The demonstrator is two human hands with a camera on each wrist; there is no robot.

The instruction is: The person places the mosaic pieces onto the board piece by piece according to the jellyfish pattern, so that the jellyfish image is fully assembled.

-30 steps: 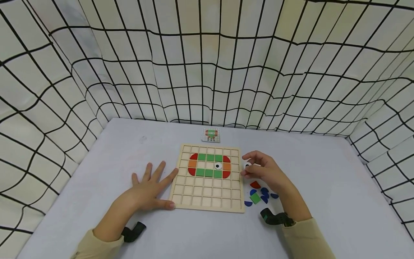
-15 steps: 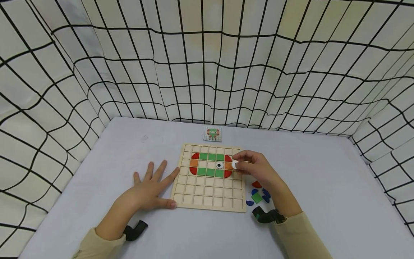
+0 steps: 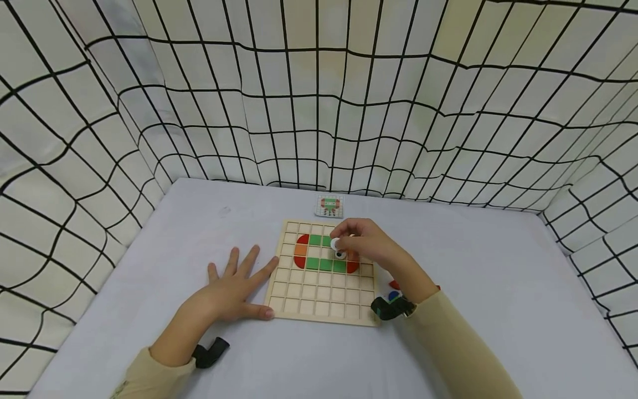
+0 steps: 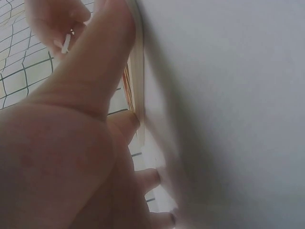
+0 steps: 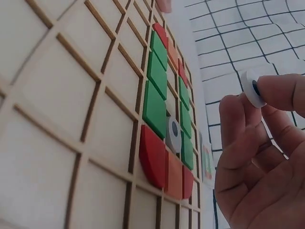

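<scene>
My right hand (image 3: pixel 371 241) is over the upper right of a wooden grid board (image 3: pixel 321 293), pinching a white round eye piece (image 5: pixel 253 89) with a dark pupil between thumb and fingers. A second eye piece (image 5: pixel 174 136) sits in a board cell below. Around it lie green square tiles (image 5: pixel 155 100), an orange tile (image 3: pixel 300 250) at each side and red rounded corner pieces (image 3: pixel 302 261). My left hand (image 3: pixel 231 293) rests on the table with fingers spread, its thumb and index fingertip at the board's left edge.
A small picture card (image 3: pixel 329 205) lies behind the board. Loose pieces, a red one (image 3: pixel 394 285) and a blue one (image 3: pixel 394 295) among them, lie right of the board, partly hidden by my right forearm. A black grid-patterned white wall (image 3: pixel 319 111) encloses the table (image 3: pixel 473 266).
My right hand has moved left from beside the board to above its upper cells, carrying the eye piece. The left hand has stayed at the board's edge.
</scene>
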